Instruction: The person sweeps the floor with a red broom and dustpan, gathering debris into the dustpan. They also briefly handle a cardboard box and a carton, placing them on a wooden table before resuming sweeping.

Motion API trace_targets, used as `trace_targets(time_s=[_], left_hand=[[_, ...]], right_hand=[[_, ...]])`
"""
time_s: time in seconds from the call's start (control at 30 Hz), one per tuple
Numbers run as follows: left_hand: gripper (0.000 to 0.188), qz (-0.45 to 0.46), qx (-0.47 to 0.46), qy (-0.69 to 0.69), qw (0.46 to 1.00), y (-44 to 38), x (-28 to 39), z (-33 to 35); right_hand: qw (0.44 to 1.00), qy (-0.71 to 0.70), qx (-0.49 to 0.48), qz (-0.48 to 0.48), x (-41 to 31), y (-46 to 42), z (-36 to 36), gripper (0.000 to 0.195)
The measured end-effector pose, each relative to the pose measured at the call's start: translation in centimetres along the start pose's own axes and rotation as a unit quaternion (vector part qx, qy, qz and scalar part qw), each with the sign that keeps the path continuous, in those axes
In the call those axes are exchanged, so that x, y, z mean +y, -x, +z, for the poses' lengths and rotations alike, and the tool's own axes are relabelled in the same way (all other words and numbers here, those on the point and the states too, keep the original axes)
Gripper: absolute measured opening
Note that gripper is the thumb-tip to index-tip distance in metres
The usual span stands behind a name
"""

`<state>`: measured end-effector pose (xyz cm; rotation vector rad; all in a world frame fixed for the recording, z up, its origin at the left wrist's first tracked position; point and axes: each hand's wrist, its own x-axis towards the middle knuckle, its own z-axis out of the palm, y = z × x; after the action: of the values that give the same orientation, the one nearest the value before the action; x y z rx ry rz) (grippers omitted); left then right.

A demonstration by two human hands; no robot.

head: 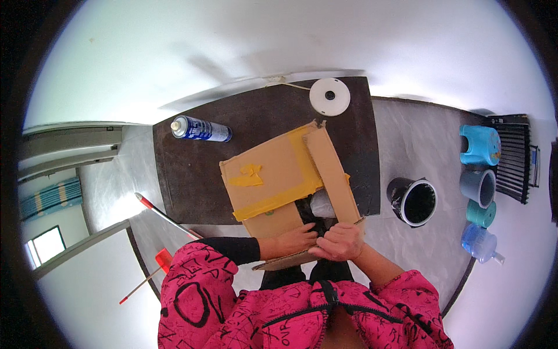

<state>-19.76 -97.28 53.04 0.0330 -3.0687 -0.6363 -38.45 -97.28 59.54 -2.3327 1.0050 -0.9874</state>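
Note:
A cardboard box (pixel 279 174) with strips of yellow tape lies on the near part of a dark table, its right side partly open under a raised narrow flap (pixel 331 174). Black material (pixel 308 213) and a pale translucent plastic item (pixel 321 204) show in the gap. My left hand (pixel 301 237) rests across the near part of the box, its fingertips by the black material; whether they grip it is hard to see. Curled around the box's near right cardboard edge is my right hand (pixel 342 241). Another flap (pixel 285 261) sticks out towards my body.
The dark table (pixel 196 183) carries a blue spray can (pixel 202 129) and a white reel (pixel 330 97). On the floor to the right stands a lined bin (pixel 414 203); farther right are a blue stool (pixel 481 145), buckets and a water bottle (pixel 479 244). A red-and-silver handle (pixel 165 217) leans at left.

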Motion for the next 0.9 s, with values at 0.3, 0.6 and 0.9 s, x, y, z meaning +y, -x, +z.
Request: trace_targets(time_s=[0.3,0.6,0.9], left_hand=[[0.007,-0.084,0.004,0.127,0.988,0.0,-0.1,-4.3],[0.021,-0.173,0.054,0.203,0.962,5.0,1.7,-8.3],[0.033,-0.246,0.307,0.2,0.897,3.6,3.5,-6.6]], right_hand=[[0.998,0.058,-0.031,0.002,1.8,1.2,-1.5,0.035],[0.996,0.063,-0.059,0.029,6.2,2.6,-0.8,0.033],[0.984,0.131,-0.051,0.107,6.1,2.2,3.3,0.029]])
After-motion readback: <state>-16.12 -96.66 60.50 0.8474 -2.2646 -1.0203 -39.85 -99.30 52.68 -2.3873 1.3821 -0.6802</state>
